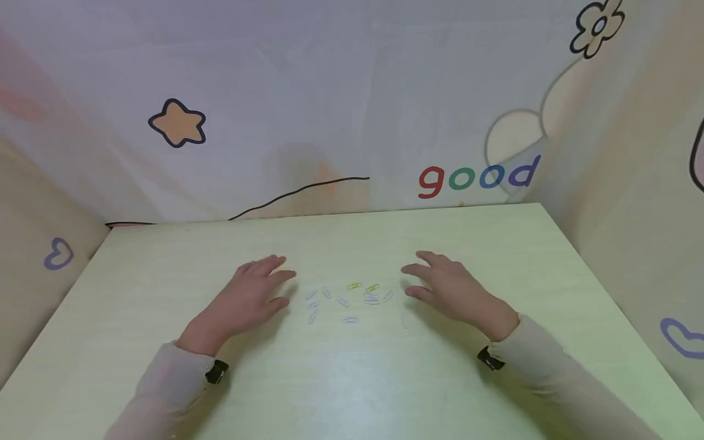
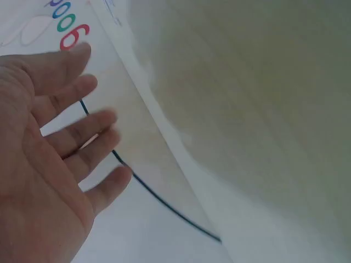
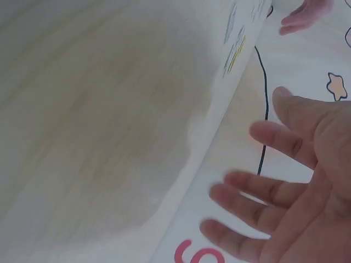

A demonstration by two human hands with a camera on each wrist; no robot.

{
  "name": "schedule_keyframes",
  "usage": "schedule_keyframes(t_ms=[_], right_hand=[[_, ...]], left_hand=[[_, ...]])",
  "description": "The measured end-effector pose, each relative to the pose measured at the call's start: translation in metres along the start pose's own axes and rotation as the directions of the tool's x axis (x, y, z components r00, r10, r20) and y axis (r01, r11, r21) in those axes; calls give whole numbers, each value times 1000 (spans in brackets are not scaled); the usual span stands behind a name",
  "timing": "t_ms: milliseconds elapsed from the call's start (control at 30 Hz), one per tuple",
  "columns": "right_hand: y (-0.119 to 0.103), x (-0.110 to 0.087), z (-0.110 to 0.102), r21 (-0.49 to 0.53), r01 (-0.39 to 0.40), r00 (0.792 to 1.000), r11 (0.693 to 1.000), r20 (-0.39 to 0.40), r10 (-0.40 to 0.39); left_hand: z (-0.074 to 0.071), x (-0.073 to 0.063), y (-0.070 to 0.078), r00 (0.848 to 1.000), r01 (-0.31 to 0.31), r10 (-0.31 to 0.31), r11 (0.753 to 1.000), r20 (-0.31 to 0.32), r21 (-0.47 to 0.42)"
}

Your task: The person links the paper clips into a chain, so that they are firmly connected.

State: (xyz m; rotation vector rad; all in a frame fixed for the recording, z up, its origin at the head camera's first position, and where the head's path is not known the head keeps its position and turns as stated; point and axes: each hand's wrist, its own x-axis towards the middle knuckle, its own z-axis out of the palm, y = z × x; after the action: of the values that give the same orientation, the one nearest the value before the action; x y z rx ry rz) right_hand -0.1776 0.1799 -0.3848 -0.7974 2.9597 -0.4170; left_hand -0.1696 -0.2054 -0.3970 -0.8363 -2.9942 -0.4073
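Observation:
Several paper clips lie scattered on the pale tabletop between the two hands in the head view. Two are yellow, a left yellow paper clip [image 1: 354,286] and a right yellow paper clip [image 1: 372,288]; the others look white or silvery, such as the white paper clip [image 1: 350,320] nearest the front. My left hand [image 1: 247,299] hovers left of the clips, fingers relaxed and apart, holding nothing. On the other side, my right hand [image 1: 453,287] is held above the table with spread fingers and an empty palm. Both wrist views show bare palms.
The light wooden table [image 1: 352,379] reaches back to a printed cloth backdrop [image 1: 308,91] with a star and the word "good". Cloth also hangs at both sides. A black strap piece [image 1: 217,371] sits at the left wrist, another black strap piece [image 1: 491,359] at the right.

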Motion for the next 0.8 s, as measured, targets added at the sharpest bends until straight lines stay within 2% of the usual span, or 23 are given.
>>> schedule_keyframes(t_ms=[100, 200, 333, 433, 567, 700, 800], right_hand=[[-10, 9, 3, 63, 61, 997, 996, 36, -64], [-18, 18, 6, 92, 73, 993, 993, 80, -81], [-24, 28, 12, 89, 35, 991, 995, 126, -46], [-26, 32, 16, 68, 15, 990, 998, 137, -25], [-28, 34, 19, 24, 14, 991, 1000, 134, -17], [-29, 35, 19, -34, 36, 991, 999, 132, -32], [-32, 36, 18, -63, 68, 989, 996, 138, -59]], left_hand=[[1, 16, 8, 999, -42, 44, 996, 31, -79], [4, 30, 13, 997, -20, 31, 988, 75, -151], [10, 44, 15, 989, 18, 10, 983, 150, -181], [12, 49, 16, 983, 28, 5, 984, 184, -177], [11, 52, 18, 980, 20, 13, 986, 197, -164], [12, 54, 16, 981, 2, 26, 989, 193, -145], [12, 55, 14, 980, 15, 13, 990, 196, -143]])
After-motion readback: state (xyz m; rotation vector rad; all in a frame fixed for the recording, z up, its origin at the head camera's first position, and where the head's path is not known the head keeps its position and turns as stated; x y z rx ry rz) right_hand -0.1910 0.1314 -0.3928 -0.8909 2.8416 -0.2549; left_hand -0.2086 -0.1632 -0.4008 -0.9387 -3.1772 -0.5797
